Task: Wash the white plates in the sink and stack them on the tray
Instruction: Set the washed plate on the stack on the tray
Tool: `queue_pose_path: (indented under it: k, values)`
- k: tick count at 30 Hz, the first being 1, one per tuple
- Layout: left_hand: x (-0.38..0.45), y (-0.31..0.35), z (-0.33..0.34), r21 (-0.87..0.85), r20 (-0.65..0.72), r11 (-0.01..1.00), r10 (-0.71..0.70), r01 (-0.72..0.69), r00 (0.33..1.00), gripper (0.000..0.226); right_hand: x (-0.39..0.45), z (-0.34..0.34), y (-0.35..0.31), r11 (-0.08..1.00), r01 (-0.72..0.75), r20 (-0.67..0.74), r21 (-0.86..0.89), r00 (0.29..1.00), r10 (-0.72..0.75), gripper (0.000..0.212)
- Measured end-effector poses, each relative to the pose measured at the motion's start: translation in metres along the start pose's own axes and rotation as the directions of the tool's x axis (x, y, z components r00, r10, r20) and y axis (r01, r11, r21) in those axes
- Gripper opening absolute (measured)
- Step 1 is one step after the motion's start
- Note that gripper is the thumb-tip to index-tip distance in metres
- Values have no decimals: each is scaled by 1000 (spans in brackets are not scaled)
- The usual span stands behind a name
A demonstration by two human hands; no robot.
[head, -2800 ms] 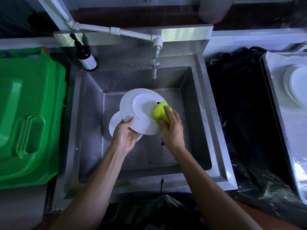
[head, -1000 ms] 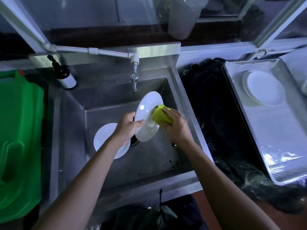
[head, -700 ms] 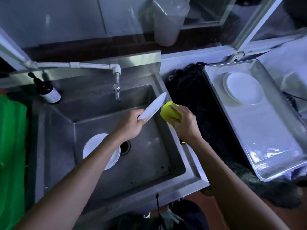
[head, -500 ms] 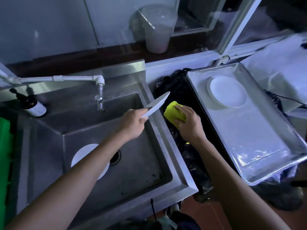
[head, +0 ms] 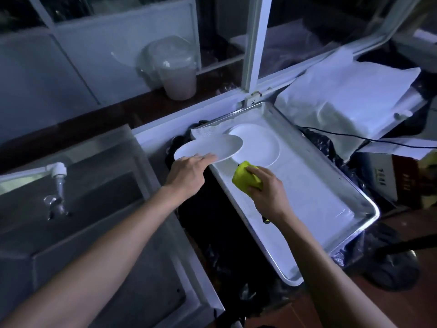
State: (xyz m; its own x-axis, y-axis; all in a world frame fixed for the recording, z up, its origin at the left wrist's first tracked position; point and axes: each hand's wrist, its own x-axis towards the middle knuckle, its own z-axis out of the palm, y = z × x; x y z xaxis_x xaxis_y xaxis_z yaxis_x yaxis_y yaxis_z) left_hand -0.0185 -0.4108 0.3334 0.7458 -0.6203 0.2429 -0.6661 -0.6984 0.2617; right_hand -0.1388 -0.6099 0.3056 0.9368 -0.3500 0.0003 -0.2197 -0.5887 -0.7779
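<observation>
The tray (head: 319, 204) was shiny sheet metal, the sink (head: 142, 209) duller brushed steel. The plate (head: 212, 146) looked smooth, glossy white; the sponge (head: 243, 178) was soft, matt yellow.

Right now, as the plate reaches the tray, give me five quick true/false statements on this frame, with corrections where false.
1. The left hand holds a white plate by its near rim. True.
2. The right hand is empty. False: it grips a yellow sponge.
3. The tray already carries a stack of plates. True.
4. The held plate lies flat on that stack. False: it is above the tray's left edge, only overlapping the stack.
5. The tap is over the tray. False: it is over the sink.
</observation>
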Motion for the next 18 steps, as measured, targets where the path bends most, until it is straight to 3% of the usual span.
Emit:
queue_pose_path:
  k: [6,10,18]
  values:
    - [61,36,47,62,121,997,42,-50,992,67,11,-31,42,999,-49,-22,24,999,50,54]
    - [83,53,80,68,60,990,123,-127,991,65,20,-44,63,997,-71,-24,34,997,71,53]
    - [112,68,126,95,91,986,128,-137,988,57,37,-54,92,993,-109,-23,50,994,110,53]
